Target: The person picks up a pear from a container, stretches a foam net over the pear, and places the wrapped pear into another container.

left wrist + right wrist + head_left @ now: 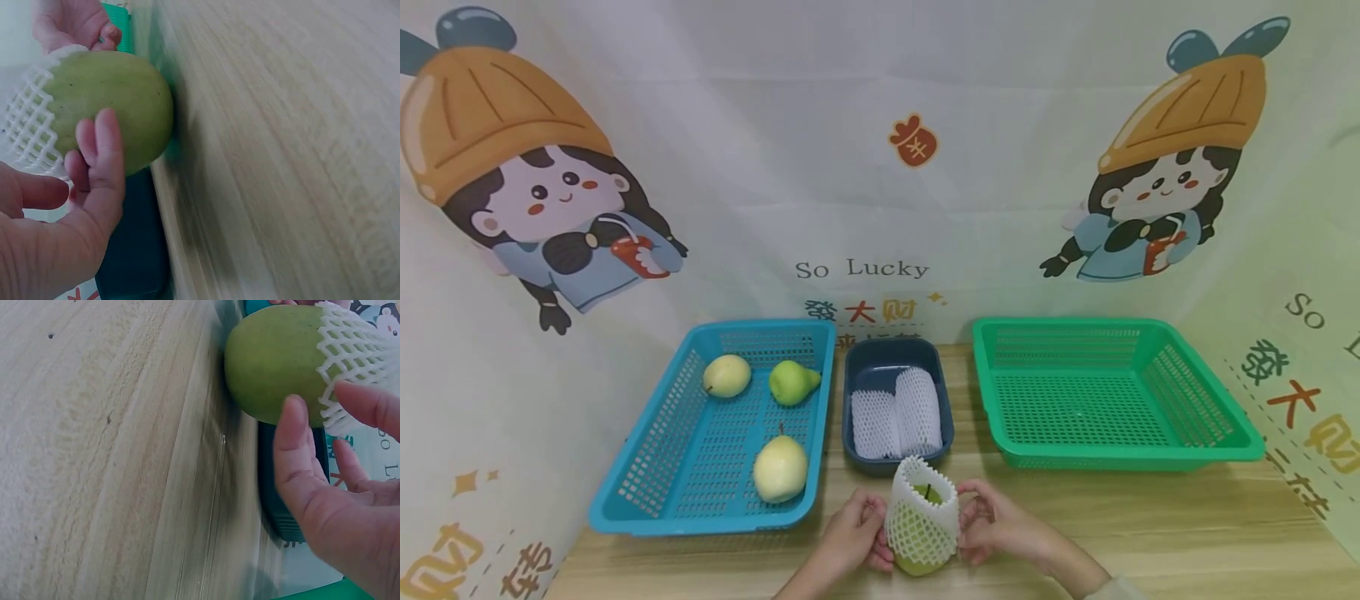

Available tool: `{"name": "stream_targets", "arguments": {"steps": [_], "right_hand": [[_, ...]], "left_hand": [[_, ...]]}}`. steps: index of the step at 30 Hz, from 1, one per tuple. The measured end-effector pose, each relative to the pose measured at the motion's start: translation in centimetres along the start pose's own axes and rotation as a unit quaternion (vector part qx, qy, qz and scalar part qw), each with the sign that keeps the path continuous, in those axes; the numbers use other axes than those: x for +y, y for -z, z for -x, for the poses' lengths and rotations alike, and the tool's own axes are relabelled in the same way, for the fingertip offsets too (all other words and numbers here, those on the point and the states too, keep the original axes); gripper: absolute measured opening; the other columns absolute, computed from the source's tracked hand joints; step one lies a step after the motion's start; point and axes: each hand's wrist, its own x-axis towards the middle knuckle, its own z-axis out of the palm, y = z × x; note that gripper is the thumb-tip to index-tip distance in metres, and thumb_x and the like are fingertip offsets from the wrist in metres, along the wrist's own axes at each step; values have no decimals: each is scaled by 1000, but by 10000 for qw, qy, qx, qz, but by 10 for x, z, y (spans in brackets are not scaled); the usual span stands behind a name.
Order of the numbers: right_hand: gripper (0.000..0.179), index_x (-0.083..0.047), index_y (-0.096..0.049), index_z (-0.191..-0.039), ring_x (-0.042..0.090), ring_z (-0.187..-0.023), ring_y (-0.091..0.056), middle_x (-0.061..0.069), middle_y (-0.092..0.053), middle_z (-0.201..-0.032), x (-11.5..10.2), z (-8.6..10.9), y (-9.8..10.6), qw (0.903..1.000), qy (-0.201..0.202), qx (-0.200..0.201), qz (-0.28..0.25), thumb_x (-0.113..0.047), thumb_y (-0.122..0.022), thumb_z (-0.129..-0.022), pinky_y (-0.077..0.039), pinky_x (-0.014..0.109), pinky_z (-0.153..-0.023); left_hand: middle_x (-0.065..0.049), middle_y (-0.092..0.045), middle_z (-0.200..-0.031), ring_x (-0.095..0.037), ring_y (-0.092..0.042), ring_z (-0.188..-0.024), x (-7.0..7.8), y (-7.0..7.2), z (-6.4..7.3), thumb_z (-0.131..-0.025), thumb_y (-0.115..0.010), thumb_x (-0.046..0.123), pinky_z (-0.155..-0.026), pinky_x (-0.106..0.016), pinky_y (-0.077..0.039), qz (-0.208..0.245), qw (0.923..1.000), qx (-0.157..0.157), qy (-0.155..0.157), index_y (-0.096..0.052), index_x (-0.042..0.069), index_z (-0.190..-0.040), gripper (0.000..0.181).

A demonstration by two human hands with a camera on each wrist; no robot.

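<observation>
A green pear (pixel 119 87) with a dark stem stands on the table in the head view. A white foam fruit net (pixel 923 521) covers its upper part, leaving the bottom bare, and the net's top rim rises above the stem. On the pear's left side is my left hand (pixel 859 531), its fingertips at the pear and its thumb apart from them. To the right, my right hand (pixel 994 527) has loosely bent fingers beside the pear and the net's lower edge (pixel 325 381). Whether the right fingertips touch the pear is hard to tell.
Left of the hands sits a blue basket (pixel 700 525) with several pears, among them a pale one (pixel 780 469) and a green one (pixel 792 382). Behind the hands, a dark blue tub (pixel 872 357) holds white foam nets (pixel 917 412). A green basket (pixel 1120 454) stands on the right.
</observation>
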Motion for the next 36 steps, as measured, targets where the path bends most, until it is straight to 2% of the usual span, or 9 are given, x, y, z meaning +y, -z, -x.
{"name": "stream_targets", "arguments": {"steps": [2,6,10,16,20,24,28,31,36], "right_hand": [[55,11,-32,-124,14,-73,-59,6,-53,-92,-1,1,1,9999,91,-11,55,3,-60,-78,-54,26,-63],[42,15,-39,-117,14,-76,-59,6,-53,-94,-2,3,3,9999,102,-55,-5,4,-53,-79,-54,27,-68],[29,14,-45,-111,15,-77,-62,7,-58,-90,-2,3,4,9993,-33,-77,-368,-4,-48,-89,-55,30,-74],[39,16,-45,-112,16,-78,-65,8,-62,-88,-2,2,1,9974,-289,-13,-655,-19,-51,-94,-56,32,-75],[42,19,-43,-116,15,-78,-64,7,-62,-90,-3,2,3,9964,-297,-129,-784,-17,-51,-94,-55,33,-76],[26,10,-50,-106,15,-78,-63,6,-60,-86,-5,3,5,9938,-344,-350,-998,-12,-50,-92,-55,34,-77],[6,-3,-53,-93,14,-76,-62,5,-59,-83,-4,3,3,9896,-385,-509,-1292,-7,-50,-91,-55,33,-76],[4,-7,-52,-89,12,-76,-62,3,-58,-82,-4,2,-2,9866,-351,-537,-1498,-3,-50,-89,-55,30,-75],[17,6,-48,-104,13,-82,-61,2,-59,-88,-4,0,-6,9867,-221,-462,-1544,2,-48,-88,-54,30,-77]], "left_hand": [[-5,-50,-71,-13,-58,-56,2,0,1,-98,-39,8,-54,-39,-56,25,10000,3,59,-44,-5,-104,15],[-8,-53,-85,-14,-57,-68,7,1,4,-95,-45,12,-60,-39,-57,97,9996,-92,235,-46,-7,-114,27],[-12,-51,-99,-15,-55,-78,8,3,6,-89,-54,11,-66,-40,-57,190,9991,-232,312,-44,-9,-123,41],[-17,-52,-108,-14,-57,-81,8,5,8,-83,-60,8,-74,-41,-56,263,9990,-296,217,-42,-16,-124,50],[-11,-57,-86,-13,-58,-69,9,7,10,-88,-60,16,-66,-36,-57,-180,9985,-397,325,-51,-15,-106,36],[-3,-55,-70,-10,-56,-55,11,6,13,-92,-54,22,-56,-33,-56,-498,9951,-672,526,-57,-8,-88,31],[-4,-57,-75,-9,-58,-57,8,7,11,-94,-48,18,-59,-33,-57,-132,9948,-732,698,-56,-9,-91,29],[-5,-56,-77,-10,-61,-61,5,10,7,-94,-46,14,-64,-33,-57,301,9932,-731,855,-53,-9,-96,24],[-4,-56,-74,-10,-62,-66,-1,11,4,-94,-43,11,-70,-34,-57,782,9907,-795,775,-50,-7,-96,19]]}}
